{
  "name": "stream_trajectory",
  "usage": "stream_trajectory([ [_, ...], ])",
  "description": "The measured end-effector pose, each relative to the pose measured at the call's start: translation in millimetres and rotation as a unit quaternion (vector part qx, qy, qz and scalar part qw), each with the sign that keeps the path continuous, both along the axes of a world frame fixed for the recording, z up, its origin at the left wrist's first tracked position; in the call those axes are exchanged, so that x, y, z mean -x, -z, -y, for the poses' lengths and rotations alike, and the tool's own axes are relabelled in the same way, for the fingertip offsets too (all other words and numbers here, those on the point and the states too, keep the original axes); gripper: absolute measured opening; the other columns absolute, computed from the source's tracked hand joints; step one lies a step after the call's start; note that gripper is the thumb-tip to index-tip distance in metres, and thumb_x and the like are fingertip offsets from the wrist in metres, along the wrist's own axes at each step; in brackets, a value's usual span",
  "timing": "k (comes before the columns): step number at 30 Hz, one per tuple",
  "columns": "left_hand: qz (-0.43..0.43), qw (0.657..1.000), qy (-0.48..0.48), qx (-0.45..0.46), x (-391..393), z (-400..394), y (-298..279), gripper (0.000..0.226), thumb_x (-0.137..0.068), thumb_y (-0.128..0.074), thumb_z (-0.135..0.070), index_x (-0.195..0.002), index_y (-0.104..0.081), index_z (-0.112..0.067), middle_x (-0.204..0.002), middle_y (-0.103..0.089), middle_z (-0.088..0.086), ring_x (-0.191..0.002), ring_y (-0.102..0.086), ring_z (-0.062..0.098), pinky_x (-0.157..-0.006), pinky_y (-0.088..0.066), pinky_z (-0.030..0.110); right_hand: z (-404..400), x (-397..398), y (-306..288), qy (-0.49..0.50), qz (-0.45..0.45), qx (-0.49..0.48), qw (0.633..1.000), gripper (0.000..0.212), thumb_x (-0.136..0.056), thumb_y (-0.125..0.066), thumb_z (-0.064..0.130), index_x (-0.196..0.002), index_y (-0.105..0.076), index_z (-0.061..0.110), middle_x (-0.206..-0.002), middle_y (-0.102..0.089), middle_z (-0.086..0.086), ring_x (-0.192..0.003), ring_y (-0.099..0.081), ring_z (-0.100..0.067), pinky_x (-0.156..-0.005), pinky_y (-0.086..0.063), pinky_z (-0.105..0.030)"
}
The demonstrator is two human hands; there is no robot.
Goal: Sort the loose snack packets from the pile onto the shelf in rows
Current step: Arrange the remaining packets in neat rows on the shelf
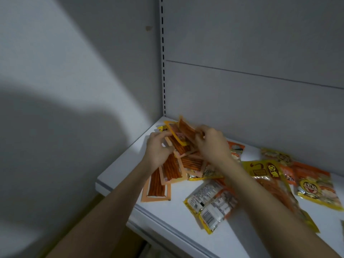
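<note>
A white shelf (167, 216) carries a scatter of snack packets. In its back left corner both hands work on a bunch of orange packets (181, 138) with red-brown strips showing through. My left hand (158, 148) grips the bunch from the left, thumb on top. From the right, my right hand (212, 144) pinches the upper packets. More orange packets (157, 185) lie overlapping in a line toward the front edge. Yellow packets (208, 207) lie loose to the right, some face down.
A grey back panel (251, 90) with a slotted upright (163, 71) stands behind the shelf. A plain wall (74, 90) closes the left side. More yellow and orange packets (314, 183) lie piled at the far right, partly under my right forearm.
</note>
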State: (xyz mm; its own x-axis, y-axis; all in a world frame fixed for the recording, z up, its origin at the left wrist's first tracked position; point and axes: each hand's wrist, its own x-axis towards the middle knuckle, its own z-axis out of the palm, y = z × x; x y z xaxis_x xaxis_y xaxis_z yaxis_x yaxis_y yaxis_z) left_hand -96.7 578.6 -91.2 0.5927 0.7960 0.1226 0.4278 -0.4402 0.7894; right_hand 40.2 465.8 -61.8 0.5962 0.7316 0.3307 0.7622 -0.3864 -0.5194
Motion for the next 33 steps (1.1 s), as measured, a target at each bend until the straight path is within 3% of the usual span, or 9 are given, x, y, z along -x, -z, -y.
stream_trajectory([
  [4,0.053,0.998,0.02,0.027,-6,18,-5,0.047,-0.09,-0.06,0.012,-0.131,-0.062,-0.01,-0.128,-0.046,0.004,-0.072,-0.061,-0.006,-0.064,-0.047,0.006,35,-9,7,0.056,-0.078,-0.099,0.99,0.017,-0.094,-0.051,0.012,-0.082,-0.061,0.005,-0.075,-0.064,-0.016,-0.075,-0.062,-0.037,-0.061,-0.045,-0.041],
  [8,0.07,0.997,0.017,-0.007,-11,31,-23,0.054,-0.09,-0.05,0.016,-0.132,-0.064,-0.015,-0.121,-0.059,0.0,-0.072,-0.057,-0.004,-0.058,-0.042,0.001,84,-18,3,0.114,-0.2,-0.178,0.957,0.019,-0.095,-0.049,0.016,-0.085,-0.062,0.006,-0.074,-0.067,-0.016,-0.071,-0.067,-0.035,-0.064,-0.056,-0.05],
  [11,0.066,0.997,0.009,-0.044,-17,39,-34,0.052,-0.089,-0.055,0.013,-0.132,-0.065,-0.014,-0.12,-0.069,0.007,-0.088,-0.063,0.008,-0.076,-0.048,0.01,121,-22,-3,0.126,-0.281,-0.223,0.925,0.018,-0.099,-0.044,0.007,-0.093,-0.06,0.001,-0.073,-0.068,-0.017,-0.064,-0.071,-0.029,-0.058,-0.059,-0.038],
  [14,0.089,0.995,0.018,-0.032,-28,50,-37,0.05,-0.089,-0.056,0.01,-0.13,-0.067,-0.016,-0.119,-0.068,0.006,-0.101,-0.062,0.016,-0.089,-0.052,0.028,146,-33,-1,0.155,-0.289,-0.206,0.922,0.019,-0.098,-0.046,0.009,-0.093,-0.063,0.002,-0.087,-0.069,-0.025,-0.076,-0.071,-0.039,-0.061,-0.06,-0.05],
  [17,0.093,0.994,0.04,-0.04,-37,65,-30,0.049,-0.088,-0.056,0.012,-0.13,-0.066,-0.012,-0.12,-0.063,0.003,-0.1,-0.06,0.017,-0.084,-0.048,0.021,158,-45,2,0.167,-0.283,-0.168,0.929,0.018,-0.097,-0.048,0.009,-0.092,-0.064,0.002,-0.087,-0.069,-0.02,-0.073,-0.069,-0.031,-0.05,-0.053,-0.033],
  [23,-0.06,0.989,0.058,-0.12,-52,72,0,0.048,-0.089,-0.063,-0.005,-0.135,-0.061,-0.019,-0.142,-0.047,0.01,-0.134,-0.038,0.03,-0.106,-0.025,0.025,158,-58,21,0.175,-0.066,-0.087,0.978,0.02,-0.087,-0.058,0.01,-0.081,-0.064,-0.008,-0.075,-0.064,-0.024,-0.076,-0.059,-0.039,-0.063,-0.042,-0.04],
  [26,0.055,0.987,0.032,-0.147,-53,83,-9,0.033,-0.095,-0.062,-0.011,-0.126,-0.066,-0.019,-0.131,-0.051,0.003,-0.128,-0.041,0.018,-0.104,-0.03,0.019,163,-50,16,0.147,-0.168,-0.185,0.957,0.018,-0.092,-0.056,0.013,-0.084,-0.067,0.002,-0.072,-0.065,-0.016,-0.068,-0.063,-0.027,-0.061,-0.053,-0.037],
  [29,0.17,0.98,0.107,0.007,-53,106,-26,0.025,-0.1,-0.06,-0.023,-0.123,-0.066,-0.021,-0.117,-0.063,-0.009,-0.107,-0.057,-0.005,-0.088,-0.045,0.009,159,-35,10,0.057,-0.376,-0.257,0.889,0.019,-0.099,-0.056,0.011,-0.086,-0.068,0.005,-0.063,-0.059,-0.007,-0.052,-0.052,-0.016,-0.051,-0.045,-0.026],
  [33,0.208,0.94,0.192,0.189,-55,129,-27,0.025,-0.1,-0.06,-0.02,-0.124,-0.06,-0.016,-0.106,-0.075,0.0,-0.093,-0.073,0.013,-0.073,-0.058,0.022,148,-15,8,-0.072,-0.451,-0.244,0.855,0.017,-0.1,-0.055,0.011,-0.1,-0.069,0.003,-0.072,-0.066,-0.01,-0.062,-0.06,-0.02,-0.06,-0.052,-0.026],
])
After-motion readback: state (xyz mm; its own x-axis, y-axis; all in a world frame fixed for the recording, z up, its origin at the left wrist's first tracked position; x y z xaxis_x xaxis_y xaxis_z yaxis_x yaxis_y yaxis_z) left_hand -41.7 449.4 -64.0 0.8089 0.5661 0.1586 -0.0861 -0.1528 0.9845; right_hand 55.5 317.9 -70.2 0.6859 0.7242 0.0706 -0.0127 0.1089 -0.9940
